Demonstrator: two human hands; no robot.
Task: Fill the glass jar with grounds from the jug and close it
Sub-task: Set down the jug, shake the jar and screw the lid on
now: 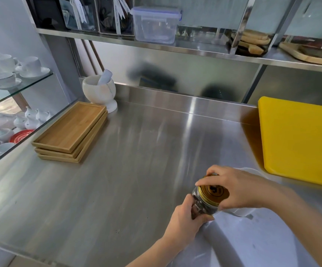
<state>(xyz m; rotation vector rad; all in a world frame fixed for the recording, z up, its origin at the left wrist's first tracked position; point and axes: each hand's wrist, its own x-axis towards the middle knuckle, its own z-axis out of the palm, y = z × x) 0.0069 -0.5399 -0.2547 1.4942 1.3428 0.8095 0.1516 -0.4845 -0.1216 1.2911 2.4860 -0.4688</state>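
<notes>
The small clear glass jar point(204, 206) stands low and right of centre on the brushed steel table point(117, 180), with dark contents showing through its wall, so the filling looks done. The left hand point(185, 222) wraps the jar's body, fingers point(190, 202) closed around the glass to steady it. The right hand point(233, 187) sits over the round gold metal lid point(214, 192), fingertips clamped on its rim from both sides; the lid rests on the jar's mouth. By this pose the person seems to be at the closing step, with the lid placed and the tightening under way or about to begin. Whether the threads are fully seated cannot be told. Just behind the right hand a white rounded vessel point(250, 171) shows, mostly hidden; it may be the jug, though that is unclear. A yellow plastic cutting board point(300, 139) lies further right, well apart from the jar.
</notes>
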